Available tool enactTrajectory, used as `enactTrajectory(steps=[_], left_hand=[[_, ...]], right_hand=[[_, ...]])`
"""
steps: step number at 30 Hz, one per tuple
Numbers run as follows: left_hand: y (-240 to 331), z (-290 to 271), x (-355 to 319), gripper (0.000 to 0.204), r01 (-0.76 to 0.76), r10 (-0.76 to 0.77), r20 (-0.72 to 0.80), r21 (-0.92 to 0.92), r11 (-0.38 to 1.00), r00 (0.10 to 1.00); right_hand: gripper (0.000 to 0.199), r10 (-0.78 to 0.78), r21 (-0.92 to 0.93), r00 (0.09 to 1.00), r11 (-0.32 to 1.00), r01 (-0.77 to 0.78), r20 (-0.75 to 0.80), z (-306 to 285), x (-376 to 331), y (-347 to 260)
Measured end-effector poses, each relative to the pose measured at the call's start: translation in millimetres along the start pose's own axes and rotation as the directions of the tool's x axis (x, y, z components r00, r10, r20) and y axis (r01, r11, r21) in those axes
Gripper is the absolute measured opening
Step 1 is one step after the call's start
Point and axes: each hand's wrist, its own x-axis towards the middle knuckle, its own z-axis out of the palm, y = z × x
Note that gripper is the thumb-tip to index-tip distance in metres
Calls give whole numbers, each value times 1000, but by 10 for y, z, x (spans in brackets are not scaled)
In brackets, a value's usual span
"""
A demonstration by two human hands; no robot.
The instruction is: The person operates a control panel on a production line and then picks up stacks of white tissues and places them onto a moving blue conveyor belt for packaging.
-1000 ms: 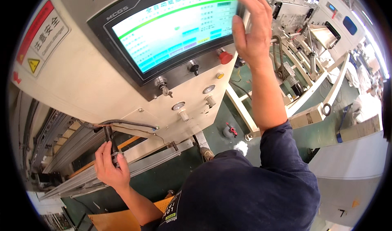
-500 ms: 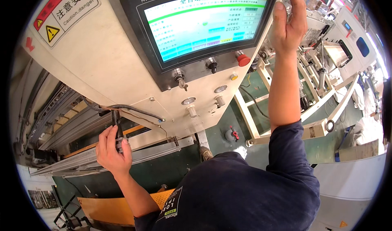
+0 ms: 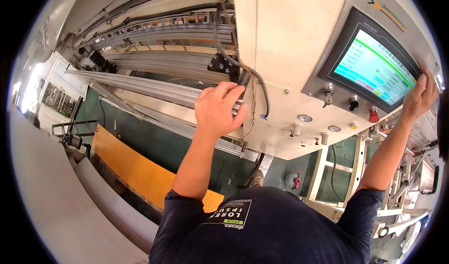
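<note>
A person in a navy short-sleeved shirt (image 3: 290,226), seen from above, stands before a tall cream metal cabinet (image 3: 280,44). The left hand (image 3: 216,110) holds a black cylindrical handle (image 3: 243,79) by the cabinet's left edge, near a dark flexible cable (image 3: 264,93). Its fingers curl over the handle with the thumb opposite, pinching it between them, likely for a firm hold. The right hand (image 3: 418,98) rests at the right edge of a lit touchscreen in a black frame (image 3: 369,72), perhaps as a brace that leaves most of the display uncovered; I cannot tell whether its fingers are spread or pressed together. Below the screen, a silver key switch (image 3: 328,96), a black rotary knob (image 3: 354,103) and a red mushroom-shaped button (image 3: 373,116) sit in a row, presumably for easy reach
</note>
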Motion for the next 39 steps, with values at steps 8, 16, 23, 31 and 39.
enactTrajectory(steps=[8, 16, 23, 31, 39], left_hand=[[15, 63, -36, 28, 9, -10, -56, -16, 1000, 998], [22, 47, -59, 26, 35, -37, -46, -38, 999, 998], [8, 5, -48, 27, 31, -32, -53, -12, 999, 998], [23, 15, -57, 26, 49, -49, -41, -9, 999, 998], [10, 22, -57, 28, 51, -52, -56, -10, 999, 997]], right_hand=[[31, -31, -49, 999, 998, 33, 33, -22, 2, 85], [30, 0, -91, 999, 996, 3, 32, -28, -2, 65], [28, 11, -92, 1000, 996, -9, 20, -33, 17, -30], [27, 2, -68, 1000, 998, -2, 8, -30, 15, -37], [26, 21, -59, 1000, 998, -21, -14, 6, -1, -3]])
